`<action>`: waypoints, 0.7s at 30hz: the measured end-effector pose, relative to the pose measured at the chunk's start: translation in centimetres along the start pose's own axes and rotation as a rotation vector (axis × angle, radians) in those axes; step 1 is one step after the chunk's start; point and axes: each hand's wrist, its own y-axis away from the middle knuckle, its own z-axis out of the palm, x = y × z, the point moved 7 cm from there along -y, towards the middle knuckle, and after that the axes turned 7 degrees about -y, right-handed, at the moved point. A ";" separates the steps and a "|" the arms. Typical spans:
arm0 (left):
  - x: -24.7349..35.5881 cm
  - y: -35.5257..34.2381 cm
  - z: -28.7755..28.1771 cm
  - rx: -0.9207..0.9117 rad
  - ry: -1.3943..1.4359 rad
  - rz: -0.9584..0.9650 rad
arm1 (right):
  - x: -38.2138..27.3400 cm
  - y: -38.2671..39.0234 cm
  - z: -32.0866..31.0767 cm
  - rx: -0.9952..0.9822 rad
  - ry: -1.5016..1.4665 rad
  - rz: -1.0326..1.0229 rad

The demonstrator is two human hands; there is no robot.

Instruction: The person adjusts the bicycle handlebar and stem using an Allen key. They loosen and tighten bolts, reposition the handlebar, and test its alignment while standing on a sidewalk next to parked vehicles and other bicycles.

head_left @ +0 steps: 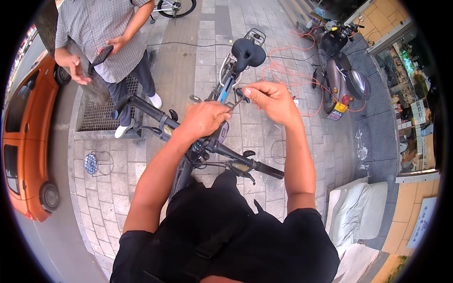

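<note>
A thin dark item (236, 103), perhaps a cable, runs between my hands over a bicycle. My left hand (203, 120) is closed on its lower end just above the black handlebar (259, 167). My right hand (270, 101) pinches its upper end between thumb and index finger. The blue-and-black frame (226, 87) shows behind the item, with the black saddle (247, 53) beyond it. My left hand partly hides the handlebar's middle.
A person (99, 42) holding a dark phone stands left beside a tree grate (96, 120). An orange car (26, 127) is at far left. A parked scooter (339, 80), red hoses (283, 70) and a white sofa (354, 214) line the right.
</note>
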 end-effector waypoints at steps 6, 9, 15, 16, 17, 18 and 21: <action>-0.4 0.9 0.3 -0.035 -0.026 0.010 | -0.6 1.6 2.7 -0.031 -0.204 0.175; 0.4 -0.3 -0.2 -0.017 -0.015 0.052 | 0.8 0.1 0.4 -0.154 -0.368 0.134; 0.0 -0.8 -0.3 -0.044 0.045 0.061 | -2.0 -2.2 0.7 -0.060 0.147 -0.082; 0.0 -0.4 -0.1 -0.053 0.051 0.056 | -2.3 -2.6 1.0 -0.065 0.223 -0.101; 0.0 0.0 0.2 -0.062 0.057 0.052 | -0.5 -2.8 1.4 -0.083 0.164 -0.010; 0.0 0.4 0.5 -0.071 0.062 0.047 | 0.5 -2.7 1.6 -0.007 0.101 -0.009; -0.3 0.9 1.2 -0.069 0.003 0.020 | 1.7 -1.8 2.7 0.152 -0.213 0.233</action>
